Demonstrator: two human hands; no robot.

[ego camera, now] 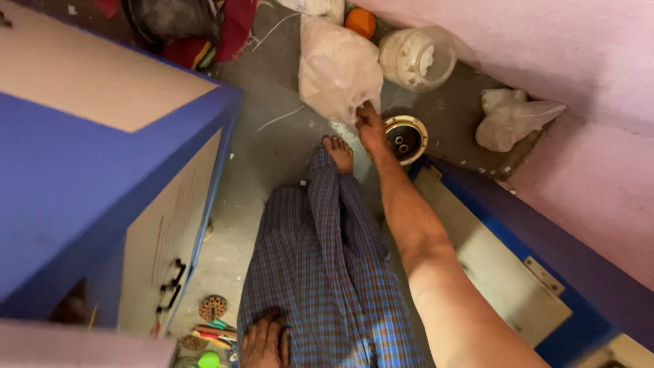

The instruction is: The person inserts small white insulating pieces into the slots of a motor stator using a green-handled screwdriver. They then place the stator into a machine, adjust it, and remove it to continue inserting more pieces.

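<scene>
My right hand [370, 125] reaches down to the floor and grips the lower corner of a translucent white plastic bag [337, 65] with something pale inside. The bag stands on the grey concrete floor [272, 150], just ahead of my bare foot [338, 152]. Close beside the hand lies a round metal tin [407, 138] with small parts in it. My left hand is out of sight. A blue checked cloth [327, 272] covers my legs.
A blue and cream cabinet [102, 157] stands at the left, and a blue-framed cream panel [504, 266] lies at the right along a pink wall [579, 68]. Behind the bag are a white plastic jar [417, 58], an orange ball [360, 22] and a crumpled bag [511, 119]. Small tools [214, 332] lie near my other foot [264, 341].
</scene>
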